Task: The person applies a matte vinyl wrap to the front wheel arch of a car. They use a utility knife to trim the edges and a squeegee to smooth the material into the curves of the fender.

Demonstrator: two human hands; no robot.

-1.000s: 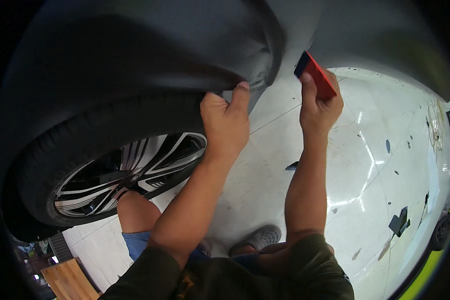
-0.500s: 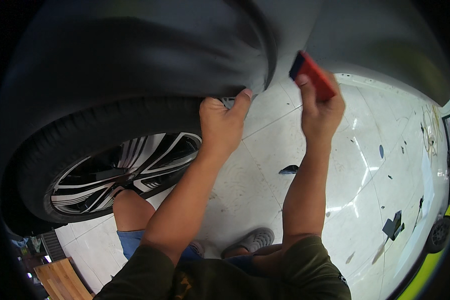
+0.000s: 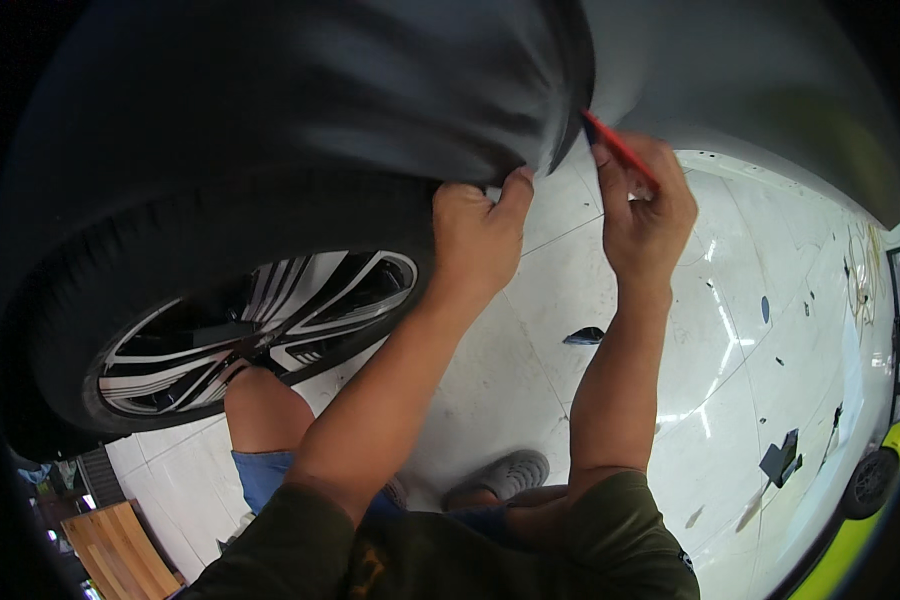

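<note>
My left hand (image 3: 480, 230) is closed on the lower edge of a dark grey film (image 3: 440, 90), which runs in soft wrinkles over the car's fender just above the tire (image 3: 170, 240). My right hand (image 3: 645, 215) grips a red squeegee (image 3: 620, 145) with a dark edge, turned nearly side-on, its tip at the curved dark fold of the fender corner. The black and silver alloy wheel (image 3: 260, 335) sits below and left of my left hand. A smooth grey body panel (image 3: 750, 90) curves away at upper right.
White floor tiles (image 3: 510, 390) carry dark scraps (image 3: 778, 458) and bits of debris. A wooden board (image 3: 120, 550) lies at lower left, near clutter. A yellow car (image 3: 840, 560) with a black wheel (image 3: 870, 485) is at the far right. My feet (image 3: 495, 480) and knee are below.
My left hand has shifted right with the film edge, which now shows more wrinkles. The squeegee has turned edge-on and come against the dark fold at the corner.
</note>
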